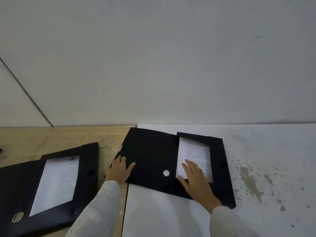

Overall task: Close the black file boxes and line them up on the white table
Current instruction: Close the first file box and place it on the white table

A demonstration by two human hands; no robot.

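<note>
An open black file box point(153, 156) lies across the left end of the white table point(265, 151), its lid flap spread flat to the left with a white finger hole. Printed sheets point(196, 154) fill its tray on the right. My left hand point(120, 170) rests flat on the lid's left edge, fingers apart. Flat on the sheets near their lower edge lies my right hand point(195, 180). A second open black file box point(22, 185) with printed paper point(56, 183) lies on the wooden table point(59, 137) at the left.
A pale wall point(153, 57) rises right behind both tables. The white table's right part carries brownish stains and chipped spots point(251, 182). The wooden table meets the white one along a seam near the centre.
</note>
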